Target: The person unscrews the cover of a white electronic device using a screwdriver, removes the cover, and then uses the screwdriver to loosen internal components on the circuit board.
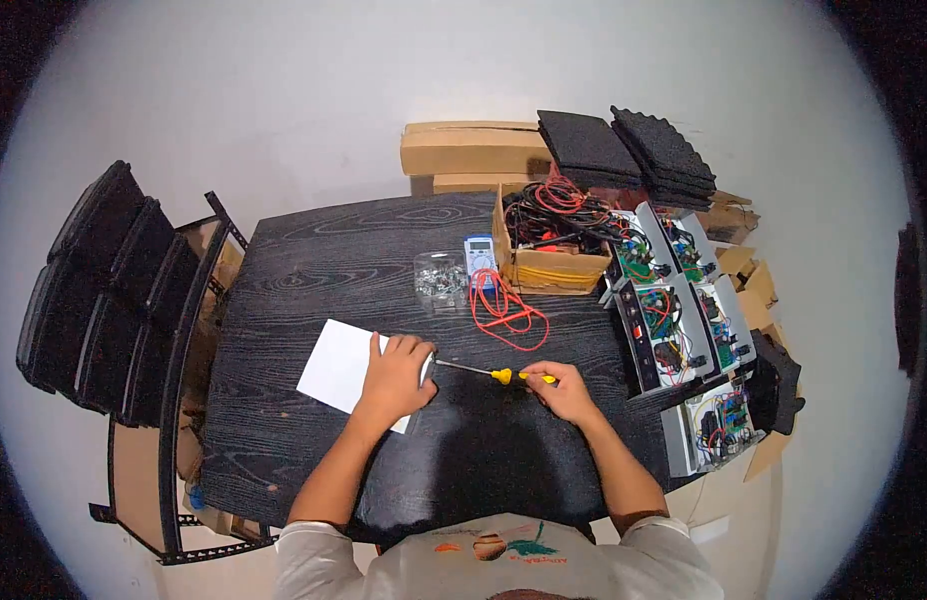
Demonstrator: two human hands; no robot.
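A flat white panel lies at an angle on the dark table. My left hand rests over its right side, fingers bent across it and holding it down. My right hand is closed round the yellow handle of a screwdriver. The screwdriver's metal shaft points left, its tip at the panel's right edge beside my left fingers. Whether the tip sits in a screw is too small to tell. Beyond my hands are a clear container of small metal parts and a blue-and-white multimeter with red leads.
The black wood-grain table spans the middle. A cardboard box of cables stands at the back right. Several white housings with exposed circuit boards line the right edge. Black foam sheets lie behind; a shelf with black bins stands left.
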